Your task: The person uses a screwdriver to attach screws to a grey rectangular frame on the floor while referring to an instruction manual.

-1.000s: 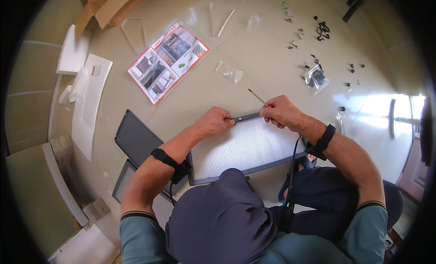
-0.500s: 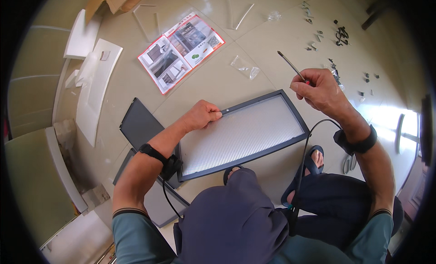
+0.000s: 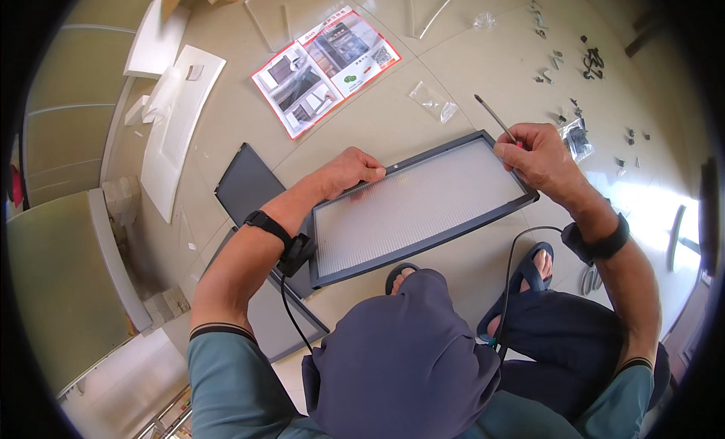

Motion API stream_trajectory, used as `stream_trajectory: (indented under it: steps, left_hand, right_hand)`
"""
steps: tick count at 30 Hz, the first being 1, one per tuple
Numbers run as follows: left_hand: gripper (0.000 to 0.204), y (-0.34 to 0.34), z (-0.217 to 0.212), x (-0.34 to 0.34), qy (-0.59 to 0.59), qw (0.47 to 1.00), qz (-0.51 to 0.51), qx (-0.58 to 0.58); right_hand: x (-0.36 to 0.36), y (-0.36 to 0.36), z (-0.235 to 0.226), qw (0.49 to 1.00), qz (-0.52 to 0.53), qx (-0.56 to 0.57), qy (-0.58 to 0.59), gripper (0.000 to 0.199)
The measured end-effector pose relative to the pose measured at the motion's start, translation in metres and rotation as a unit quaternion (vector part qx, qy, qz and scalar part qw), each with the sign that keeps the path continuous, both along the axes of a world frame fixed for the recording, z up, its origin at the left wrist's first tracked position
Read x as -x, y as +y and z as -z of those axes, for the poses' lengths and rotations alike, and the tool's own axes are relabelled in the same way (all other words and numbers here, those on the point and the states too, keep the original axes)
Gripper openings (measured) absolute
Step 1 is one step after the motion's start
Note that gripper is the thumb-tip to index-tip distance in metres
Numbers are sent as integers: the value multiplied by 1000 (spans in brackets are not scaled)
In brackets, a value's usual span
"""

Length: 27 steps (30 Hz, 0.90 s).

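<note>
A dark-framed panel with a translucent ribbed sheet (image 3: 423, 210) lies slantwise in front of my feet. My left hand (image 3: 351, 173) is closed on its far edge, with thumb and fingers pinching the frame left of the middle. In my closed right hand (image 3: 547, 161) is a screwdriver (image 3: 495, 117); the metal shaft points up and left, and the fingers hide most of the handle. That hand is at the panel's right end, its fingers overlapping the frame; whether they touch it I cannot tell.
Dark grey panels (image 3: 248, 174) lie to the left. Beyond are a printed leaflet (image 3: 326, 70) and a clear plastic bag (image 3: 433, 103). Small hardware pieces (image 3: 593, 63) are scattered at the right. White foam (image 3: 181, 129) leans far left; scissors (image 3: 590, 279) lie by my right foot.
My right hand with the screwdriver has come down to the panel's right end. The panel's right end has risen slightly, with my left hand still on its far edge. The whole view has shifted.
</note>
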<state>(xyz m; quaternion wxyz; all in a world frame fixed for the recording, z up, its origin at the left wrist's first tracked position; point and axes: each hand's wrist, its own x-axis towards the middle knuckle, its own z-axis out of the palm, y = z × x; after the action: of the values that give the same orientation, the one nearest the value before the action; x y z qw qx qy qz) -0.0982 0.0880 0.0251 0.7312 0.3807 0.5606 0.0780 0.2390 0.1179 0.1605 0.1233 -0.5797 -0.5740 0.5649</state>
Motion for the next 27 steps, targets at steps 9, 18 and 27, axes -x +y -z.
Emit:
stream_trajectory:
  steps: [9, 18, 27]
  left_hand:
    - [21, -25, 0, -18, -64, 996, 50, 27]
    - [25, -64, -6, -88, -78, 986, 143, 38]
    - [20, -88, -3, -87, 47, 961, 224, -151]
  right_hand:
    - [24, -20, 33, 994, -105, -15, 19, 21]
    - [49, -55, 82, 955, -285, 49, -66, 27]
    - [-46, -28, 79, 974, -169, 12, -149, 28]
